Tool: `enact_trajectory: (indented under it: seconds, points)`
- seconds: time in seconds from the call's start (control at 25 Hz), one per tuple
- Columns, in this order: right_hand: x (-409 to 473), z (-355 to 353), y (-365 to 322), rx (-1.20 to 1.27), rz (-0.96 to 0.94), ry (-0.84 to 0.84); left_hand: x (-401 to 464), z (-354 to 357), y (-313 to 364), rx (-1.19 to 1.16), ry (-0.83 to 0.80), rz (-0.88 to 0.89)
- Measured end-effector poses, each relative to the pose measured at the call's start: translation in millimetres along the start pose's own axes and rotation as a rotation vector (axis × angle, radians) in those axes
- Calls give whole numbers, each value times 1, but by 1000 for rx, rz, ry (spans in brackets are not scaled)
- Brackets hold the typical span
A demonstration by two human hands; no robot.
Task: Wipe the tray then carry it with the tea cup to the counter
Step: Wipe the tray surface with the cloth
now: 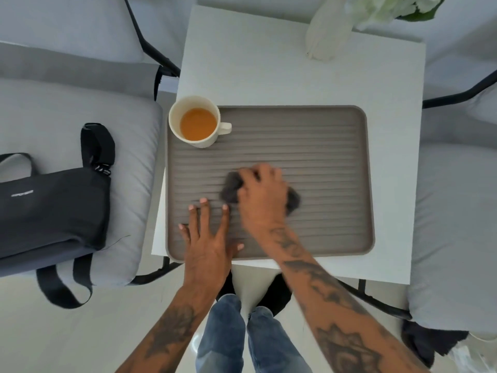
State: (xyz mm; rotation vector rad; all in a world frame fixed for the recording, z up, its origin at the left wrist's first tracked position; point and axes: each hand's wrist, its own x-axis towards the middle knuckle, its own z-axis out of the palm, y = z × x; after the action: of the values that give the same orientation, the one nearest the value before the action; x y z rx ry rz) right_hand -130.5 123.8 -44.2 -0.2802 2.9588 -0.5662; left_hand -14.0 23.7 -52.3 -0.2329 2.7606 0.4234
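Under both hands lies a grey ribbed tray [309, 146], set flat on a small white table [282, 71] seen from the head camera. The left hand [207, 238] rests palm down on the tray's near-left part, fingers spread and flat, gripping nothing; its wrist crosses the tray's near rim. Just to the right of it, the right hand [262, 196] is closed over a dark grey cloth [231, 188], which is pressed against the ribbed surface near the tray's middle. Bunched parts of the cloth show on either side of that hand, and the left index fingertip sits just beside the cloth's near edge. The right hand looks slightly blurred.

Beyond the left hand, at the tray's far-left corner, stands a white tea cup [199, 122] holding amber tea, upright, its handle pointing right toward the tray's middle. It is well apart from both hands.

Farther beyond the right hand, at the table's far edge, stands a pale vase [326, 36] with white flowers. To the left of the left hand, a black bag [51, 205] lies on a grey cushioned chair [129, 146]. Below the forearms, blue jeans [228, 337] show over a pale floor.
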Motion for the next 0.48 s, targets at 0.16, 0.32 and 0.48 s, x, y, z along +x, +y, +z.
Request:
enact_trajectory:
  seconds: [0.16,0.32,0.48]
  points:
    - [6,9,-40,85,-409,-191,-1,6,-6,29,-20,3]
    - [34,-33,61,116,-93,-168,0,2,-4,27,56,29]
    - [55,-91,137,179,222,122,0,4,-4,31,79,38]
